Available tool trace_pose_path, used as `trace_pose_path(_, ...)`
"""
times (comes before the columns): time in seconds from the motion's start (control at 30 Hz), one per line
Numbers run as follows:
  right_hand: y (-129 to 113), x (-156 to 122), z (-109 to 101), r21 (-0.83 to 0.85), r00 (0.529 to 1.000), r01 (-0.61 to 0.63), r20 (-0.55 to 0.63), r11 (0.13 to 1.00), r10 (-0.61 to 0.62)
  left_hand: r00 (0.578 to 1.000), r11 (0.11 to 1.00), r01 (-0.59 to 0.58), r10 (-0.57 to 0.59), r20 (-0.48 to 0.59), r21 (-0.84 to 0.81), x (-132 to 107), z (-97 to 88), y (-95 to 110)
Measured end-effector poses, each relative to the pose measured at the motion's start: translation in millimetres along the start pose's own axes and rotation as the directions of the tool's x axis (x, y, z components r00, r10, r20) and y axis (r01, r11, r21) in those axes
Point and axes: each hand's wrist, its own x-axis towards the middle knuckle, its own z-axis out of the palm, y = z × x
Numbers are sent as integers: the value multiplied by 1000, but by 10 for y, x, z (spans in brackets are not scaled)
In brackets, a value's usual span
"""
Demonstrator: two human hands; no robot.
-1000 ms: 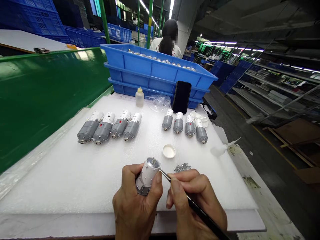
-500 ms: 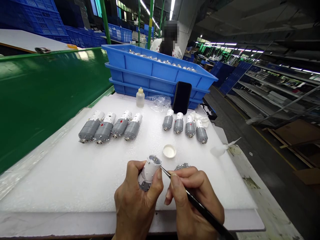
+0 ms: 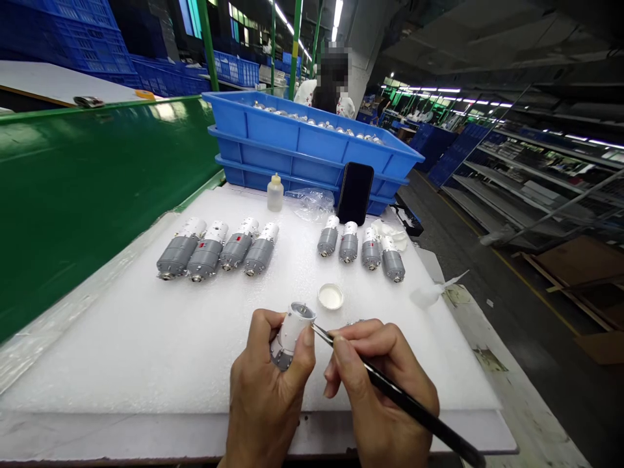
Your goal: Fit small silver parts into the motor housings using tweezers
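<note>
Blue plastic crates stand in a stack at the back, and the top one holds lots of small silver parts. A tiny white lid sits on the white foam sheet with pale stuff inside it. Near the crates are a small plastic bottle, a clear plastic bag and a black phone. Eight grey-and-white motors lie in two groups of four. Some have little red labels, but the writing is too small to read. The left hand curls its fingers around one more motor, held up above the foam. The right hand pinches a thin black tool — its metal tip is right at that motor's top edge. Tiny silver screws peek out just behind the right hand.
</note>
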Motion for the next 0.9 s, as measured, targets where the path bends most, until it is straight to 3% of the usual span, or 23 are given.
trace_pose_path(0.07,8,0,-34,10,999,12,-52,1000,-12,998,998,15,-12,61,-55,-1,-14,30)
trace_pose_path(0.17,17,47,-159,-3,994,97,45,995,-96,966,958,179,-128,224,-225,-24,-47,127)
trace_pose_path(0.3,-1,179,-345,-10,946,235,231,972,-226,788,765,538,-306,534,-354,-58,-138,261)
trace_pose_path(0.43,-56,284,-405,24,899,333,293,943,-325,636,656,694,-364,680,-297,-61,-226,289)
trace_pose_path(0.5,-81,317,-411,32,887,352,309,936,-344,585,624,731,-364,725,-276,-55,-242,270)
trace_pose_path(0.67,-114,405,-446,23,840,378,412,926,-353,540,605,755,-353,764,-254,-40,-227,224)
trace_pose_path(0.9,-143,537,-497,18,734,455,559,890,-386,546,596,757,-354,759,-268,-63,-196,229)
